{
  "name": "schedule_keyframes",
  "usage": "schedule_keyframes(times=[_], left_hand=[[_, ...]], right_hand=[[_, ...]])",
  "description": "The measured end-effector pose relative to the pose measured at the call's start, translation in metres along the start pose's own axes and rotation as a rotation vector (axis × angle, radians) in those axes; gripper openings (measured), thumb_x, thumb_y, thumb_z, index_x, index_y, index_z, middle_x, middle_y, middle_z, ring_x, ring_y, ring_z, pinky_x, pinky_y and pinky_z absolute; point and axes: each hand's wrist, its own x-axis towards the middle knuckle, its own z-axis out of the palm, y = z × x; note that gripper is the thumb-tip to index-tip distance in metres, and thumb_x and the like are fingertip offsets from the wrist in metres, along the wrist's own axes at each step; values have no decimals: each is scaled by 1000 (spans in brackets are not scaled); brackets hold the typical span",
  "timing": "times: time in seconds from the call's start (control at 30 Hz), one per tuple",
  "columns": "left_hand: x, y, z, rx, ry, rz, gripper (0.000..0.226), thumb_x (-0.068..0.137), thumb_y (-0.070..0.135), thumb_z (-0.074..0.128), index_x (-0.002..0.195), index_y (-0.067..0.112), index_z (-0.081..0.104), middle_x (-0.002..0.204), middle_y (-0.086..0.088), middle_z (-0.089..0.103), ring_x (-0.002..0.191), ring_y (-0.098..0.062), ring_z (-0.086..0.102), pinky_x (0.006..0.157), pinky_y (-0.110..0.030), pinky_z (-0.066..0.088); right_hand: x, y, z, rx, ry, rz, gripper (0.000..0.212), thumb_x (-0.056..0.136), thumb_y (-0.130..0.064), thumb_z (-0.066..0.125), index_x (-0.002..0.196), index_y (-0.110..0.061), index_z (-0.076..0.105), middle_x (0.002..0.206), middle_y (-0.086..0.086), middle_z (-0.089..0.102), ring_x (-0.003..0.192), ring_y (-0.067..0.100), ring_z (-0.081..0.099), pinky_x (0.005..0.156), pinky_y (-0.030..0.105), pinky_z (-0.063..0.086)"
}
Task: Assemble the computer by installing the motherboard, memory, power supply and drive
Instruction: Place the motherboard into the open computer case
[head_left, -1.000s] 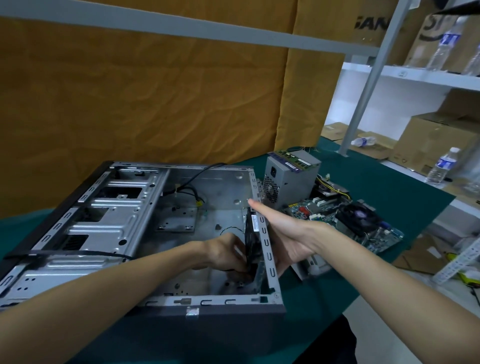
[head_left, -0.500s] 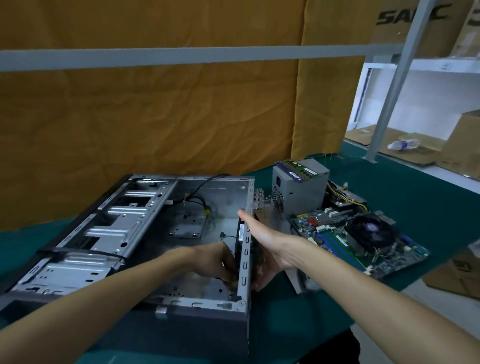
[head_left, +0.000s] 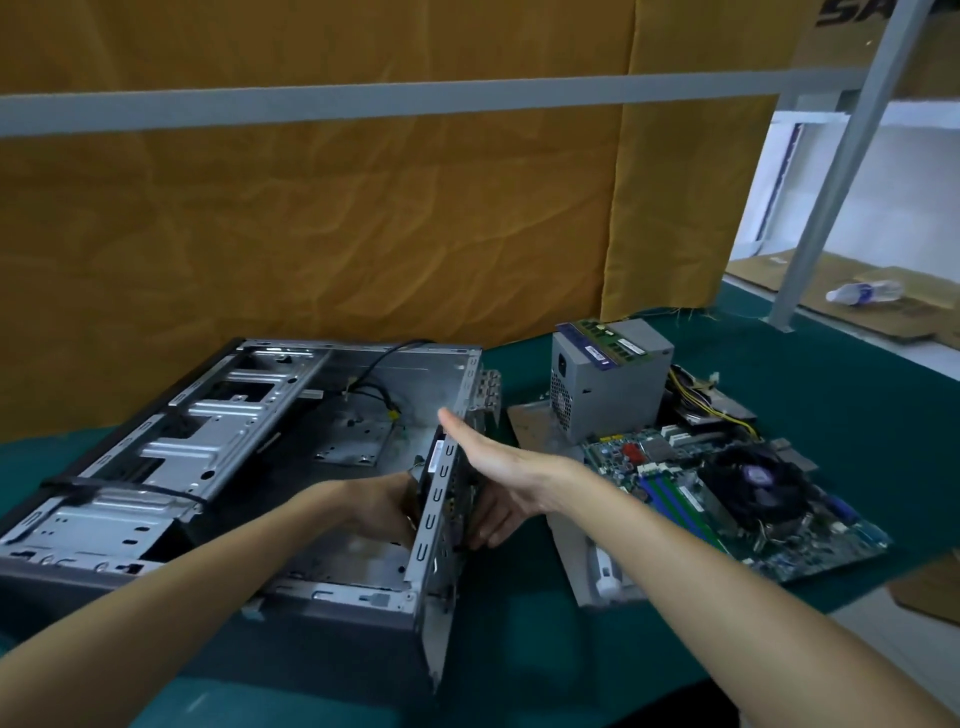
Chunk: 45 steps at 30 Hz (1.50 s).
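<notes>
**Fan at the rear panel, both hands on it — boards wait at 3 o'clock**

Room: orange cloth backdrop (head_left: 311, 234) from 9 to 12 o'clock, grey shelf rail (head_left: 389, 101) across it, cardboard and a water bottle (head_left: 862, 292) at 2 o'clock.

Surface: green mat (head_left: 831, 374) on the bench.

Case (head_left: 218, 457) lies on its side, open face up, long axis running 8 to 2 o'clock. Drive cage at 9, bare tray in the middle, nothing mounted yet by the look of it.

Rear panel (head_left: 434, 525) stands at the case's right end, long axis near 12–6.

Power supply (head_left: 608, 379) stands at 2 o'clock, memory sticks (head_left: 613, 340) lying on top. Motherboard (head_left: 737, 499) flat at 3 o'clock, touching it, cooler on.

Left hand (head_left: 382, 506) is inside the case, fingers curled on a black fan (head_left: 432, 457) pressed to the panel's inner face. Right hand (head_left: 493, 467) is outside, thumb straight along the panel top, fingers wrapped on its outer face.

Judgement: the fan is being seated. The right hand is nearer the motherboard, which lies directly to its right.
</notes>
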Motion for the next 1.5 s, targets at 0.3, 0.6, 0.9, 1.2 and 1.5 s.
schedule_keyframes(times=[0.3,0.6,0.9,1.2,1.5], left_hand=[[0,-4,-1,37,2,-19,18,90,-3,67,89,14,63,80,10,59,82,-8,56,80,-21,51],[-3,0,-3,17,-41,-25,10,91,0,69,99,5,68,95,-6,63,92,-16,56,94,-41,53],[-7,1,-3,-50,-35,-76,28,92,-3,66,120,-6,66,107,-12,68,101,-16,59,96,-33,53],[-2,-11,-2,25,-10,-103,23,89,2,69,80,23,64,86,-4,64,88,-19,58,81,-33,49],[-9,-1,-2,2,-22,-159,21,94,6,67,114,-2,67,117,-24,70,94,-20,61,83,-29,49]], right_hand=[[-17,72,-70,-674,735,-16,24,96,-26,58,76,-12,55,76,8,61,70,27,62,62,36,48],[-7,86,-58,-930,685,-108,50,93,-13,63,142,-22,59,139,7,51,125,35,56,96,42,49],[-4,83,-51,-1009,711,-246,12,92,-12,67,95,-16,79,102,12,71,94,36,68,75,40,56],[-3,89,-57,-979,688,-227,11,91,0,60,86,2,71,92,22,67,85,38,66,75,48,58],[2,92,-44,-663,723,-398,10,97,-9,60,91,-15,65,93,3,67,81,19,65,71,30,54]])
